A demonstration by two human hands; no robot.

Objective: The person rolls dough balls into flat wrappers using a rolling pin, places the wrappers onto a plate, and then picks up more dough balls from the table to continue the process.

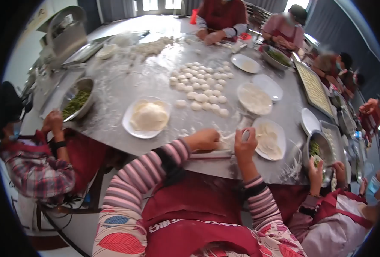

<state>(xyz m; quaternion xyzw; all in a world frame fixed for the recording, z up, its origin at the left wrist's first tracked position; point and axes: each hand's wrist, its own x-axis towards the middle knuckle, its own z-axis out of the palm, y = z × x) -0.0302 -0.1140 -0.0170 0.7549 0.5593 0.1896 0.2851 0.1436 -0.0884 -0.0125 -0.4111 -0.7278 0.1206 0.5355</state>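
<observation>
My left hand point(206, 139) is closed low over the floured metal table, near its front edge; whatever its fingers hold is hidden. Beside it, my right hand point(245, 145) is wrapped round a short pale rod that looks like a rolling pin point(245, 135). A pale bar point(211, 154) lies along the table edge below both hands. To the right of my right hand is a white plate of flat dough wrappers point(268, 139). Left of my left hand, another plate holds a stack of wrappers point(149, 115). Several round dough pieces point(200, 85) sit ahead.
A floured plate point(254, 98) lies ahead right. Bowls of green filling stand at left point(79, 98) and right point(318, 150), each beside a co-worker's hands. A tray of rows of small pieces point(313, 88) is at far right. Other people work around the table point(108, 124).
</observation>
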